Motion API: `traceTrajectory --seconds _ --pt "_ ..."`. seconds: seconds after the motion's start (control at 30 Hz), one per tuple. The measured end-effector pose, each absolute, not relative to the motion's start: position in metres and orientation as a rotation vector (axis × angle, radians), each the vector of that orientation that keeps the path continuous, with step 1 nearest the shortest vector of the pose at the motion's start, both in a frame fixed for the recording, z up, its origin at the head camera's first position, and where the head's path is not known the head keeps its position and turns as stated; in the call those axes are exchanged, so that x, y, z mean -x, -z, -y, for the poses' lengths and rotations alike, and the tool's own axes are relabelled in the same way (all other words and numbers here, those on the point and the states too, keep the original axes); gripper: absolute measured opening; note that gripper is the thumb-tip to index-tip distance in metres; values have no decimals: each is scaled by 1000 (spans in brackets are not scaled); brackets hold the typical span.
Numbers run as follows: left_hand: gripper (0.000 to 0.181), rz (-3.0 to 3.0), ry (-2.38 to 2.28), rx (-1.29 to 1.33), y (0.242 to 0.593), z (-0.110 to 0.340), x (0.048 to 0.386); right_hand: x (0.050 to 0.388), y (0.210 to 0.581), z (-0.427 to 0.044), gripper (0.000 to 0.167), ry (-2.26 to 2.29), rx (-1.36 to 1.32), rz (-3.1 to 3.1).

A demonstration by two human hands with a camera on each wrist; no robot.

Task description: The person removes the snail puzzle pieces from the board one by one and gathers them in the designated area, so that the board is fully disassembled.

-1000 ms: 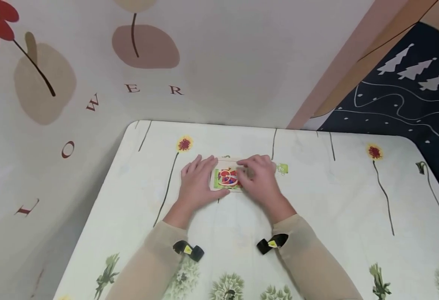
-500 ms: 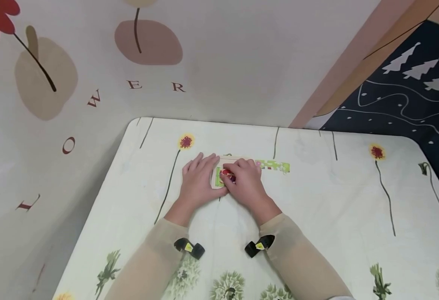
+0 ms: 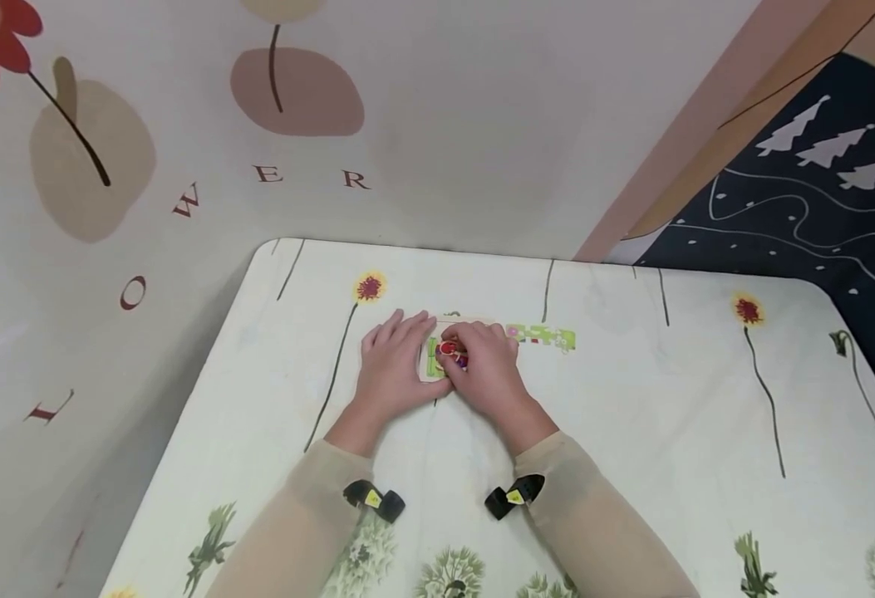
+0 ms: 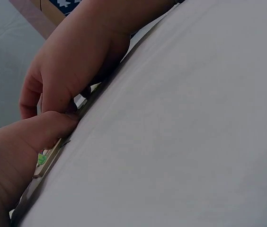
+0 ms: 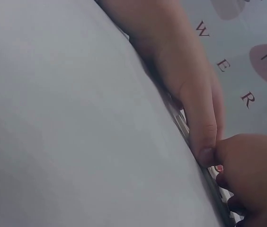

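Observation:
A small wooden jigsaw board (image 3: 467, 319) lies on the table, its visible picture pieces (image 3: 433, 359) red and green. My left hand (image 3: 392, 365) holds its left side, with the thumb along the near edge and the fingers towards the far one. Over the picture, my right hand (image 3: 488, 361) pinches at a red puzzle piece (image 3: 450, 350), mostly covered by the fingers. In the left wrist view the left thumb (image 4: 53, 127) lies at the board's edge, close to the right fingers. The board's right part is hidden under the right hand.
To the right of the board lies a strip of green puzzle pieces (image 3: 545, 335). A white flower-patterned cloth (image 3: 646, 399) covers the table. Behind it rises a pale wall (image 3: 467, 166) with printed letters.
My right hand has moved left from the board's right side onto the picture, uncovering more of the green strip. The left hand has stayed in place.

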State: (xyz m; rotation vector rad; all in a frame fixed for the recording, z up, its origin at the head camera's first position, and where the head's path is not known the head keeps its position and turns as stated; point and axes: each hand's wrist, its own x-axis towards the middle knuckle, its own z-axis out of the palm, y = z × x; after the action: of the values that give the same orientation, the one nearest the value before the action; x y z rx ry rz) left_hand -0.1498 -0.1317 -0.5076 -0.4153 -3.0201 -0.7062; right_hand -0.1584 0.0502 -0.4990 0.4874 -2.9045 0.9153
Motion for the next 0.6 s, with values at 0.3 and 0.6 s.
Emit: traceTrajectory --seconds 0.3,0.6 --pt "97 3019 726 414 508 133 150 156 500 -51 32 -912 -541 2825" --pt "98 3023 721 419 506 132 150 155 500 -53 34 -923 -535 2789"
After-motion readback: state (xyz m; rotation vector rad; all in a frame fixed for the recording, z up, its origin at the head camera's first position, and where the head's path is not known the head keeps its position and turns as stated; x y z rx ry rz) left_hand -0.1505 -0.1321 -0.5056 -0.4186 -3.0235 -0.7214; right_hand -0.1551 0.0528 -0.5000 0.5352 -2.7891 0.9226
